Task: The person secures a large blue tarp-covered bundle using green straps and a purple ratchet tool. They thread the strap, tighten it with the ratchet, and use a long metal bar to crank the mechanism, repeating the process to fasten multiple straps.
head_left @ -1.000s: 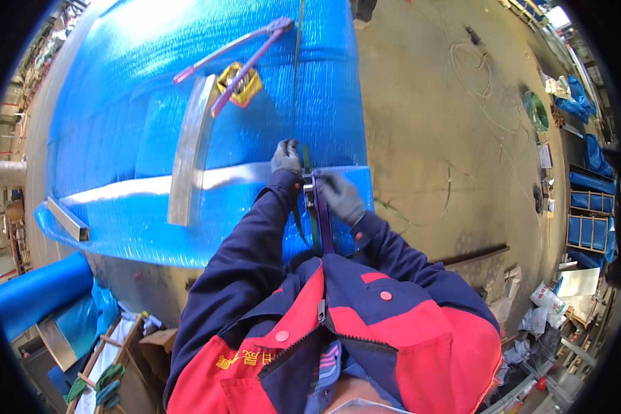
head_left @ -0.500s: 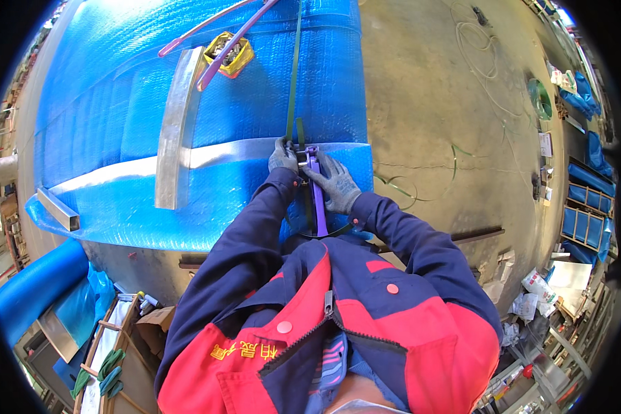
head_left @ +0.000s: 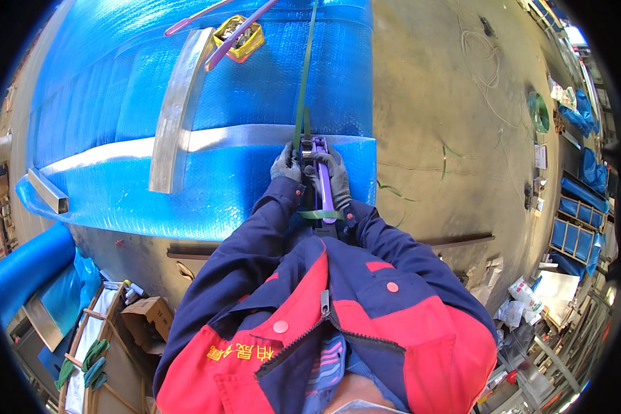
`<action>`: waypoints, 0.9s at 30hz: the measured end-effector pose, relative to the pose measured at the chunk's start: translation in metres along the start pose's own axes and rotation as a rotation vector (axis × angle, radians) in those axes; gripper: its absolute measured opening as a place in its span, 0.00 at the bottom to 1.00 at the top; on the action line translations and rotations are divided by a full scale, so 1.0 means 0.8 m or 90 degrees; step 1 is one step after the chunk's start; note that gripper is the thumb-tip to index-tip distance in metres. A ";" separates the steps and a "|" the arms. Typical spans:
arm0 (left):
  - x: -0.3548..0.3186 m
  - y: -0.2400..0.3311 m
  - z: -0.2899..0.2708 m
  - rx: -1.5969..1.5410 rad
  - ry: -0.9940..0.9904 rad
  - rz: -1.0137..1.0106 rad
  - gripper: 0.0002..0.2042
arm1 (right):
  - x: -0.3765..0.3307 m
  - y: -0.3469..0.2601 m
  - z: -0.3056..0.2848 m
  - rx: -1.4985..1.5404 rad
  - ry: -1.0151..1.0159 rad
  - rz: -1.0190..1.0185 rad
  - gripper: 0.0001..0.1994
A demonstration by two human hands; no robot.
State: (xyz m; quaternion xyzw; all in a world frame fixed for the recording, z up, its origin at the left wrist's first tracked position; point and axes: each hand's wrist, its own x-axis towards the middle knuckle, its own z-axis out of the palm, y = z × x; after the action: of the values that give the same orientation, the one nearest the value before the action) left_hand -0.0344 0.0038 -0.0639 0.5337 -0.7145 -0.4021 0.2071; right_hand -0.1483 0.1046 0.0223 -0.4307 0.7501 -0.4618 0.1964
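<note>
My gloved left hand [head_left: 286, 163] is closed at the near end of a purple strapping tensioner [head_left: 325, 193], beside its metal head. My gloved right hand [head_left: 334, 176] wraps round the tensioner from the right, fingers curled over it. A green packing strap [head_left: 306, 65] runs from the far edge down into the tool. A loose piece of the strap crosses the tool's lower handle. All of this sits over a big bundle in blue bubble wrap [head_left: 117, 179]. What the left fingertips pinch is partly hidden.
On the wrap lie a metal channel [head_left: 176, 124], a short square tube [head_left: 46, 189], a yellow tub [head_left: 257, 43] of small metal parts and a purple-handled long tool [head_left: 238, 36]. A blue roll [head_left: 34, 265] and a cardboard box [head_left: 148, 319] stand lower left.
My right hand has gone from lying spread on the tensioner to curling round it. The tensioner's handle has swung slightly right, and the strap's loose piece now shows across it.
</note>
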 end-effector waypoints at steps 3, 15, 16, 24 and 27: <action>0.004 -0.001 0.001 0.030 -0.021 0.000 0.26 | 0.009 -0.015 -0.007 0.043 -0.030 0.047 0.18; 0.010 -0.012 0.012 -0.013 0.011 -0.002 0.20 | -0.033 -0.078 -0.149 0.062 -0.473 0.395 0.21; 0.011 -0.011 0.014 -0.044 0.017 -0.011 0.19 | -0.053 -0.091 -0.161 0.037 -0.541 0.406 0.20; 0.007 0.018 0.000 -0.399 -0.052 -0.188 0.14 | -0.200 -0.095 -0.157 -0.125 -0.381 -0.048 0.18; 0.011 0.008 0.001 -0.392 -0.037 -0.115 0.14 | -0.240 -0.068 -0.131 -0.047 -0.335 0.037 0.16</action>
State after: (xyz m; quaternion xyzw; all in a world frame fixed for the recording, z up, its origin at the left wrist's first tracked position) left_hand -0.0421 -0.0034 -0.0605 0.4957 -0.5145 -0.6313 0.3017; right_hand -0.0898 0.3076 0.1015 -0.5208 0.7017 -0.3007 0.3820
